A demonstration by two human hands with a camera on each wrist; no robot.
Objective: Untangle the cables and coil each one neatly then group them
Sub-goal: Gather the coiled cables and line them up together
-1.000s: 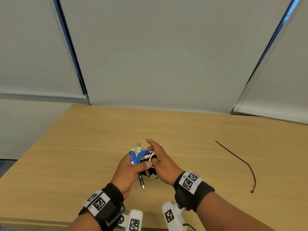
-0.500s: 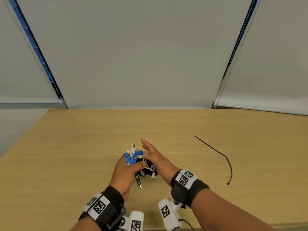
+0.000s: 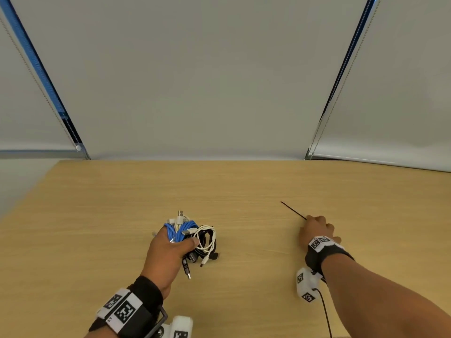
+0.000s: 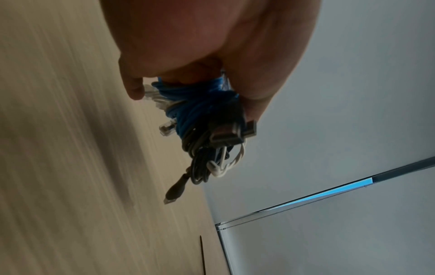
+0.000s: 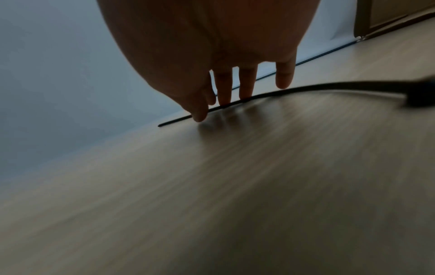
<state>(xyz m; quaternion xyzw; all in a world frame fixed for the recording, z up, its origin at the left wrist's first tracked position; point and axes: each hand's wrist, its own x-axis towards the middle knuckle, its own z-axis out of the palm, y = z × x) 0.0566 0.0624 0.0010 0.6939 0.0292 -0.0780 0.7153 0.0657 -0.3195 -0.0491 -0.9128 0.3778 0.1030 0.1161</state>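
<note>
My left hand [image 3: 170,247] grips a bundle of coiled cables [image 3: 195,237]: a blue cable [image 3: 181,231], a white one [image 3: 207,236] and a black one with loose USB plugs hanging down. In the left wrist view the cable bundle [image 4: 207,130] hangs from the left hand's fingers [image 4: 134,89] just above the table. My right hand [image 3: 317,228] is at the right, its straight fingertips [image 5: 223,98] touching a thin black zip tie [image 3: 292,211] that lies flat on the wood. In the right wrist view the zip tie [image 5: 294,92] runs under the fingers.
The light wooden table [image 3: 97,215] stretches wide, with its left edge slanting away. Grey roller blinds [image 3: 207,81] hang behind the far edge. Wrist cameras and a black cord [image 3: 324,311] sit near my right forearm.
My right hand has left the cable bundle and moved right to the black zip tie. The left hand keeps holding the bundle alone. The head view has shifted.
</note>
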